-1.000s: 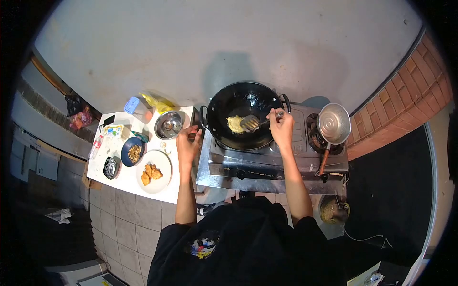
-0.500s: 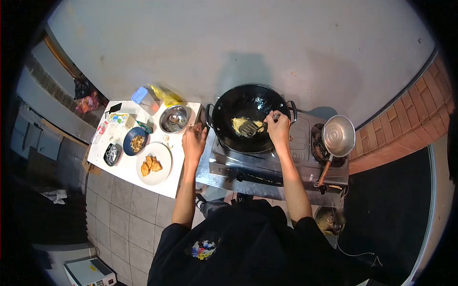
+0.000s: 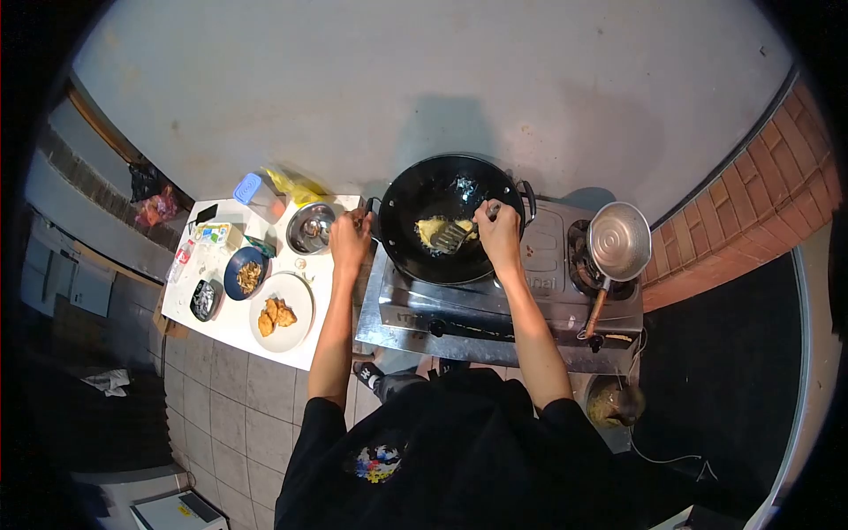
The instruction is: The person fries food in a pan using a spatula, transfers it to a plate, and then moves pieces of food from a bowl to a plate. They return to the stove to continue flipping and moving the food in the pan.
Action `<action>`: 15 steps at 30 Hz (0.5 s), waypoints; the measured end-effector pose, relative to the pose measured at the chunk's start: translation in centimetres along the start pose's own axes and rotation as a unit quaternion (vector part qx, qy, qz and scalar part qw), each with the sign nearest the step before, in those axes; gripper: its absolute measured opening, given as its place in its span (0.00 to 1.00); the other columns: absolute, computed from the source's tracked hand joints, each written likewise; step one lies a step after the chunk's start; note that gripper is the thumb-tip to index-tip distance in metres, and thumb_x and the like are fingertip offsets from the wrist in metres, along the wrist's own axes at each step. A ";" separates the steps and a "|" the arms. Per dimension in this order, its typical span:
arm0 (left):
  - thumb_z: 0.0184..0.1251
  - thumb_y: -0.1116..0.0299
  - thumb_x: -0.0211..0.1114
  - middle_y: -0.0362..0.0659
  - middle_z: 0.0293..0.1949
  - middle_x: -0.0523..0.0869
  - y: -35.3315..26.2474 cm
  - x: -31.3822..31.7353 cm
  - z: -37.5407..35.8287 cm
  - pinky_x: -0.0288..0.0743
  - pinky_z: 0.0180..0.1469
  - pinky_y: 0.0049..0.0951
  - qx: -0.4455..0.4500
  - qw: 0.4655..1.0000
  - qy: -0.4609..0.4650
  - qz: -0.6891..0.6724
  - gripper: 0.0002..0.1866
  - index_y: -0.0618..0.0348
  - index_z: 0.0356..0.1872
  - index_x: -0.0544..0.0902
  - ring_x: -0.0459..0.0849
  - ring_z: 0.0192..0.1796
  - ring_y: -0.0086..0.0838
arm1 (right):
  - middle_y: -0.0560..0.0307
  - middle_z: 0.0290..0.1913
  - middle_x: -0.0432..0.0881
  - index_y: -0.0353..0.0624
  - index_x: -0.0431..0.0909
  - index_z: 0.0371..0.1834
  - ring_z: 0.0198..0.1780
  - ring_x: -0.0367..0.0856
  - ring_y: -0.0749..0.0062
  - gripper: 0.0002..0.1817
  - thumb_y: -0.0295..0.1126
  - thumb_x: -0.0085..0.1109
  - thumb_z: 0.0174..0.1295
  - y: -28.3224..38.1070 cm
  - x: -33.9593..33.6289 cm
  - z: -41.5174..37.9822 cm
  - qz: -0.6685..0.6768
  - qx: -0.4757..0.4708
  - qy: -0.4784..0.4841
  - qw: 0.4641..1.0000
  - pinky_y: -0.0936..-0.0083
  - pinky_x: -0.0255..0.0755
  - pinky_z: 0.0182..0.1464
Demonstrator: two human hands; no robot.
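My right hand (image 3: 500, 237) grips the handle of a slotted spatula (image 3: 449, 238), whose dark blade lies over yellow battered food (image 3: 431, 230) in the black wok (image 3: 442, 265). The food sits at the middle of the wok and is partly hidden by the blade. Shiny oil shows near the far side. My left hand (image 3: 350, 238) is closed at the wok's left handle (image 3: 372, 212), its fingers around or against it; the exact hold is partly hidden. The wok stands on the left burner of a steel gas stove (image 3: 548, 265).
On the white table (image 3: 231, 322) stand a plate (image 3: 296, 334) with fried pieces, a blue bowl (image 3: 233, 281), a steel bowl (image 3: 328, 212), a small black dish (image 3: 206, 301) and a lidded container (image 3: 256, 196). A saucepan (image 3: 620, 240) rests on the right burner, near a brick ledge (image 3: 751, 194).
My left hand has moved up to the wok's left handle. The spatula blade has shifted slightly over the food. The whole view has moved a little.
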State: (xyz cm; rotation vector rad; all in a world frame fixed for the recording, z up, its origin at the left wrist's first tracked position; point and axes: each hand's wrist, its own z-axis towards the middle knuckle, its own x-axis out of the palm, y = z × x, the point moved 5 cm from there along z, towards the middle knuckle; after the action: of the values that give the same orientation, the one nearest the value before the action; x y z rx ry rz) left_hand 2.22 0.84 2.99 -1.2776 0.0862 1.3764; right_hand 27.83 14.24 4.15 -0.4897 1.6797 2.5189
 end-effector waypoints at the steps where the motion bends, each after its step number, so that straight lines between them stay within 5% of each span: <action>1: 0.60 0.66 0.66 0.55 0.36 0.86 -0.1 0.2 0.1 0.76 0.42 0.42 -0.003 1.000 -0.001 0.000 0.12 0.62 0.41 0.85 0.85 0.40 0.50 | 0.35 0.18 0.70 0.27 0.72 0.21 0.20 0.67 0.42 0.14 0.27 0.55 0.61 0.0 0.0 -0.1 0.000 0.001 -0.001 1.000 0.61 0.62 0.25; 15: 0.56 0.65 0.69 0.54 0.33 0.86 2.0 1.6 1.0 0.77 0.42 0.43 -0.004 1.000 -0.010 0.028 0.12 0.59 0.39 0.86 0.85 0.38 0.49 | 0.34 0.19 0.71 0.28 0.73 0.22 0.25 0.71 0.36 0.14 0.27 0.55 0.62 0.6 -0.2 -0.7 -0.012 -0.017 -0.020 1.000 0.60 0.62 0.26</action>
State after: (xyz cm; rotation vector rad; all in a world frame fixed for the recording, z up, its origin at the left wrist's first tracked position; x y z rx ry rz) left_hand 0.64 1.98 1.09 -1.2761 0.1033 1.4376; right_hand 28.08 13.39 4.47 -0.4560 1.6086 2.5270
